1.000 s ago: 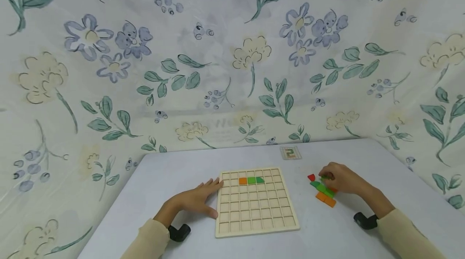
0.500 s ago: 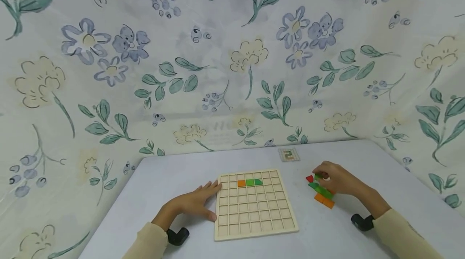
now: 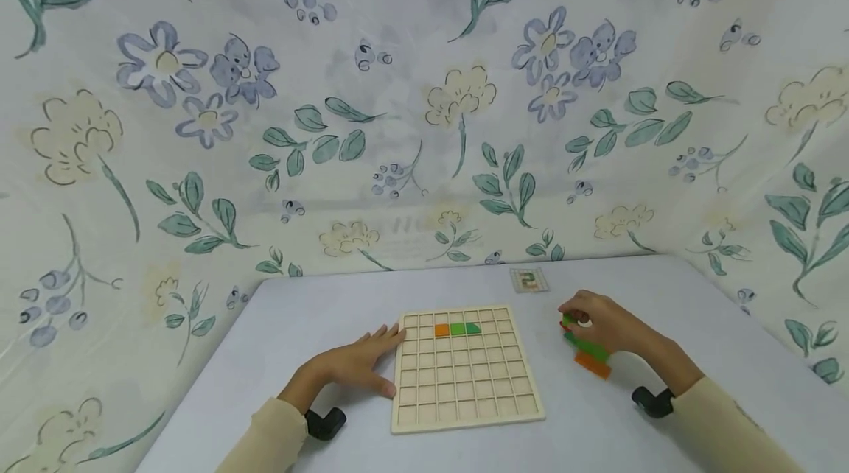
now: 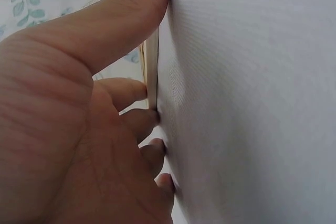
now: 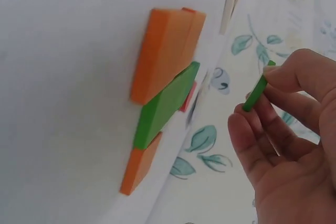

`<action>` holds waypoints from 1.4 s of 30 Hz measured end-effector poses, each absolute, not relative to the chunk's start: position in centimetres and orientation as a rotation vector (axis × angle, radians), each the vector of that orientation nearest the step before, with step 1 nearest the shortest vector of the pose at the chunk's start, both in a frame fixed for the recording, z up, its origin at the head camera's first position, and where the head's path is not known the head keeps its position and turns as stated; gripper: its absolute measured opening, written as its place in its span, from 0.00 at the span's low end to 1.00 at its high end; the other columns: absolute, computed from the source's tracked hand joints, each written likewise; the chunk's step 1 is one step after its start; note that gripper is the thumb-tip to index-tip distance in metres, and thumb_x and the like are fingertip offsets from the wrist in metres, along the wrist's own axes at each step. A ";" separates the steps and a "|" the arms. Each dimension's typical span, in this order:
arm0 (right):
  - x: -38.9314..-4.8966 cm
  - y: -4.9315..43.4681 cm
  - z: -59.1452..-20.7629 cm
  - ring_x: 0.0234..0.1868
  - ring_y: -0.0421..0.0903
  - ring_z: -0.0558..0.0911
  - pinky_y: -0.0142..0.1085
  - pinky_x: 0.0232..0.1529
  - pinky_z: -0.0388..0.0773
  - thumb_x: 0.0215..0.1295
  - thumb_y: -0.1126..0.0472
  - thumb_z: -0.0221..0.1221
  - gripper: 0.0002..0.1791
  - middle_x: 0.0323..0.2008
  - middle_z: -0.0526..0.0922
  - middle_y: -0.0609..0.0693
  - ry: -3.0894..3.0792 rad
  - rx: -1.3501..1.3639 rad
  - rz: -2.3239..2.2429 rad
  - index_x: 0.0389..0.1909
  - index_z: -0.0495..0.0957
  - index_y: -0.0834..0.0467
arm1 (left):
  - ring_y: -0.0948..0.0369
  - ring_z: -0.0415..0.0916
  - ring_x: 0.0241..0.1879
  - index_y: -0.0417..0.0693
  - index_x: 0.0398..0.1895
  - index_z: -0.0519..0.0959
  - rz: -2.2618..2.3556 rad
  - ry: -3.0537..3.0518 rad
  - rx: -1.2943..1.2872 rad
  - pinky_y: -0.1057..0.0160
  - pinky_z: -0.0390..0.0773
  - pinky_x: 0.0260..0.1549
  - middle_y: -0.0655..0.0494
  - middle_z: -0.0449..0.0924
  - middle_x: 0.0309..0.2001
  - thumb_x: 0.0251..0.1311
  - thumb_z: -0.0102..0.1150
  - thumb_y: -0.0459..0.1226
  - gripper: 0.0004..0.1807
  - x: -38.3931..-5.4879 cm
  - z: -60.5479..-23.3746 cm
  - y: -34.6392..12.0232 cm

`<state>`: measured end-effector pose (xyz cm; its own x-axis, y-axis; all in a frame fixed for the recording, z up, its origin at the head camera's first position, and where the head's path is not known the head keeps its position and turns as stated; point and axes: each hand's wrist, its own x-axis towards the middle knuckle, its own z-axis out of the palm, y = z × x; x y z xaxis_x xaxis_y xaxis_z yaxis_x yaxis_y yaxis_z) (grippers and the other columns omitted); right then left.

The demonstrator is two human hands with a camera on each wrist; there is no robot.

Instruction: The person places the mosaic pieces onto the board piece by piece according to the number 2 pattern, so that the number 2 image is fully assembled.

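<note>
Shifted leftward, a green tile [image 5: 256,94] is pinched by the right hand [image 3: 605,320], right of the gridded board [image 3: 466,372] touched by the spread left hand [image 3: 358,366].

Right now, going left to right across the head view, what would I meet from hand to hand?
Left hand, orange tile on the board, light green tile, dark green tile, card, right hand.

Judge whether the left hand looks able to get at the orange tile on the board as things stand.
Very likely yes: the left hand rests at the left edge of the board, holding nothing, and nothing visible stands between it and the orange tile.
</note>
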<state>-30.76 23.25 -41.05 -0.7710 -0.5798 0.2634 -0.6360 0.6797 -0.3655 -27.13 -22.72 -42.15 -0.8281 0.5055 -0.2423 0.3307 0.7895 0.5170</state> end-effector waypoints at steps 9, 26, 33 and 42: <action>-30.9 21.1 -40.4 0.36 0.39 0.77 0.31 0.39 0.83 0.58 0.70 0.67 0.14 0.37 0.80 0.46 -2.796 0.988 0.706 0.46 0.83 0.64 | 0.43 0.33 0.81 0.48 0.80 0.51 0.672 2.613 0.610 0.39 0.37 0.77 0.47 0.40 0.82 0.47 0.73 0.56 0.61 -27.0 -42.1 -22.6; -31.8 18.4 -40.5 0.36 0.40 0.77 0.32 0.38 0.83 0.59 0.69 0.66 0.12 0.36 0.81 0.44 -2.776 1.129 0.723 0.45 0.84 0.63 | 0.45 0.33 0.81 0.49 0.80 0.50 0.661 2.617 0.606 0.41 0.37 0.78 0.49 0.39 0.82 0.47 0.74 0.56 0.61 -27.3 -42.5 -22.6; -32.0 17.1 -40.5 0.36 0.40 0.76 0.33 0.39 0.82 0.59 0.68 0.66 0.12 0.35 0.79 0.43 -2.798 1.154 0.747 0.44 0.83 0.62 | 0.46 0.33 0.81 0.50 0.80 0.51 0.665 2.621 0.578 0.41 0.37 0.78 0.50 0.39 0.82 0.46 0.74 0.56 0.61 -27.2 -42.7 -22.5; -32.5 15.6 -39.9 0.36 0.41 0.75 0.31 0.37 0.80 0.60 0.67 0.66 0.11 0.34 0.78 0.43 -2.815 1.225 0.691 0.44 0.84 0.61 | 0.46 0.33 0.81 0.49 0.80 0.51 0.657 2.624 0.591 0.42 0.37 0.78 0.49 0.39 0.82 0.47 0.74 0.57 0.61 -27.2 -42.5 -22.5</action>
<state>-32.53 15.59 -39.88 -0.6969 -0.6976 0.1663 -0.6953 0.6005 -0.3949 -27.17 -22.49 -42.46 -0.8434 0.4770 -0.2474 0.3043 0.8035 0.5117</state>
